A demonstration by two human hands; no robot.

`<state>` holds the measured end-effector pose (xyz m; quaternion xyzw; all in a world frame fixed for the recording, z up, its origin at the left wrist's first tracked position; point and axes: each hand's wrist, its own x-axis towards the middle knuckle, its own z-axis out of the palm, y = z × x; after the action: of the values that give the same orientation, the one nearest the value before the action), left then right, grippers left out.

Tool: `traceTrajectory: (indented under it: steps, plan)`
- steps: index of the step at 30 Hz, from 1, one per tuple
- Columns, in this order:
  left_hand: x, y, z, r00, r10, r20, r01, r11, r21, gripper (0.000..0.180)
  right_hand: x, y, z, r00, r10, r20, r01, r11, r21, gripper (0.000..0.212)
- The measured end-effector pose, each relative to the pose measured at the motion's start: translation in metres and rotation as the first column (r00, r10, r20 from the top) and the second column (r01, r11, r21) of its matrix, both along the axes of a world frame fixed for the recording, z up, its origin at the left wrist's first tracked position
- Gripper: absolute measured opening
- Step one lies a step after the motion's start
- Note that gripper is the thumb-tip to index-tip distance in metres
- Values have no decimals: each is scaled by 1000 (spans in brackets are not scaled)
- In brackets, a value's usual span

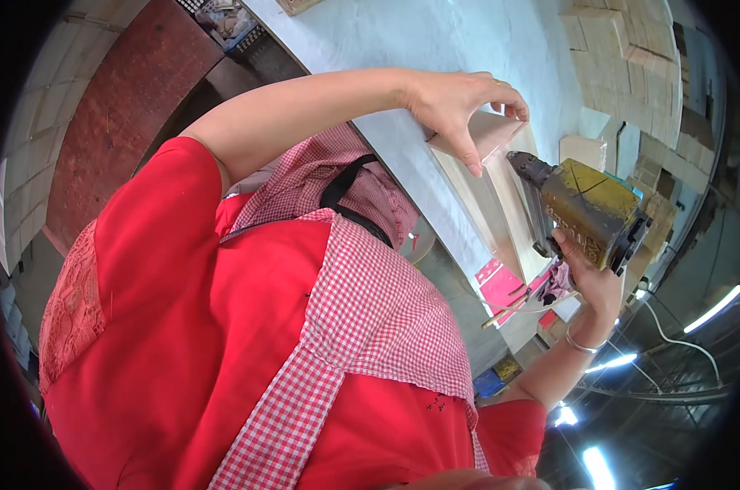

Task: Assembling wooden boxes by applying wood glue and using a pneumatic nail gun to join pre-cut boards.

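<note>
My left hand (461, 110) grips the end of a long, pale wooden box (499, 196) on the white worktable, its thumb and fingers spread across the end panel. In my right hand (586, 273) is a yellow nail gun (592, 208) with a dark, worn nose. That nose points at the box's side near the same end, close to my left fingertips. Whether it touches the wood I cannot tell. Parts of my right fingers are hidden behind the gun's body.
Stacks of pale wooden boards (627, 77) stand along the table's far right. Near the box's other end lie a bright pink sheet (494, 284) and a thin stick (504, 314). A dark basket (243, 37) sits beyond the table's left edge, beside a reddish-brown board (129, 122).
</note>
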<state>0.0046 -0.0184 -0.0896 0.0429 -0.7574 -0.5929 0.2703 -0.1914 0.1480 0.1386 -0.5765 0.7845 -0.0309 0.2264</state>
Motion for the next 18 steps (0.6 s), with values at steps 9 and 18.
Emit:
traceTrajectory:
  steps: [9,18]
  plan:
    - [-6,1,-2,999,-47,-4,47,996,70,93,7,1,1,1000,18,6,-18,999,-30,43]
    - [-6,1,-4,996,-92,0,92,989,116,95,8,-19,1,956,-290,49,293,953,-81,42]
